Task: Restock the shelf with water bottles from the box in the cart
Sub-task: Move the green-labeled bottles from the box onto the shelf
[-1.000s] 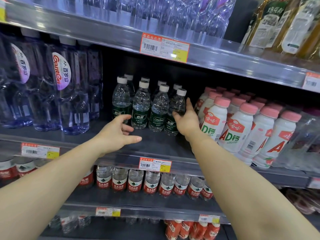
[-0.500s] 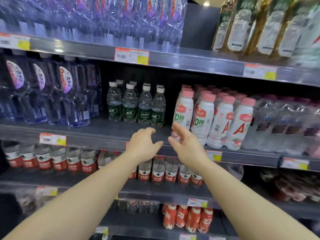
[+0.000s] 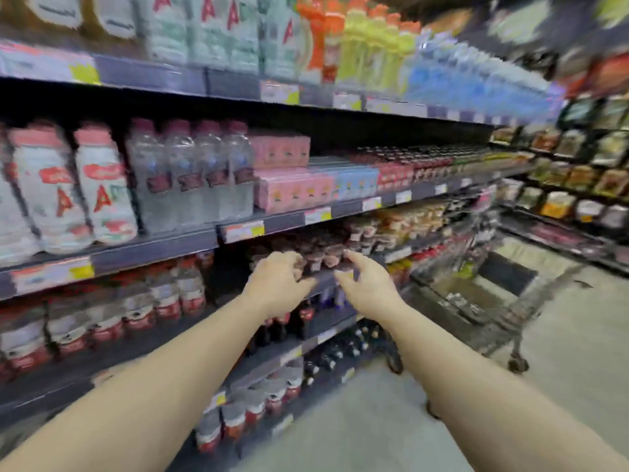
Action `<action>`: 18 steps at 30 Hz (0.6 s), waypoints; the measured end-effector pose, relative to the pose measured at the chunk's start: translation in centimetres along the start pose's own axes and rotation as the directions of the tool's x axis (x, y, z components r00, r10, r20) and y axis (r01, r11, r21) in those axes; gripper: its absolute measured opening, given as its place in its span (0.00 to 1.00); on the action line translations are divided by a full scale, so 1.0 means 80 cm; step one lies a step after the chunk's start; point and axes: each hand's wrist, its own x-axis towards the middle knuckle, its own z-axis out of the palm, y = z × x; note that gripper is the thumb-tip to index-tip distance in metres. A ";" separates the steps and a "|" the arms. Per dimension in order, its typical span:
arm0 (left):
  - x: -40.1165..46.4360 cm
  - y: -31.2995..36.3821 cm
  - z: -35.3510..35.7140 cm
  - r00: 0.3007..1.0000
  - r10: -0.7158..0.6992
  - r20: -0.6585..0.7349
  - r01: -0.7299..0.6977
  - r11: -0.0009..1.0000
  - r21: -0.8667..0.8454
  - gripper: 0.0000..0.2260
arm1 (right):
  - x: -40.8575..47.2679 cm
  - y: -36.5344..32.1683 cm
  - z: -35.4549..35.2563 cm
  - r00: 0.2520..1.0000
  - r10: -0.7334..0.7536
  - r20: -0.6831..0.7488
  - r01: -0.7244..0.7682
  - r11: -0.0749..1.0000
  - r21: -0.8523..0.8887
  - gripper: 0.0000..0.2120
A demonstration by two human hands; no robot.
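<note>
The picture is blurred by motion. My left hand [image 3: 277,284] and my right hand [image 3: 366,284] hang in the air side by side in front of the shelving, fingers loosely curled, holding nothing. To the right stands the metal cart [image 3: 476,294] in the aisle, with the box [image 3: 459,296] in its basket; its contents are too blurred to make out. The green-labelled water bottles are out of view. The shelf [image 3: 153,247] at the left carries white bottles with pink caps [image 3: 98,189] and clear bottles [image 3: 190,178].
Shelves run along the whole left side, with red-labelled water bottles [image 3: 160,298] on a lower level and dark bottles near the floor. More shelving [image 3: 578,172] closes the aisle at the far right. Grey floor [image 3: 391,420] lies between me and the cart.
The view has swung to the right, away from the green-labelled bottles, and the cart has come into sight. Both hands have drawn back from the shelf and stay empty.
</note>
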 end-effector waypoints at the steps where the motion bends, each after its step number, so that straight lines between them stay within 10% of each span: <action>1: 0.017 0.025 0.022 0.999 0.044 0.020 -0.045 0.999 0.019 0.28 | 0.003 0.027 -0.016 0.999 0.046 -0.017 -0.046 0.999 -0.016 0.26; 18: 0.381 0.308 0.313 0.819 0.495 0.289 -0.550 0.821 0.154 0.28 | 0.205 0.396 -0.192 0.875 0.382 -0.297 -0.456 0.856 -0.242 0.28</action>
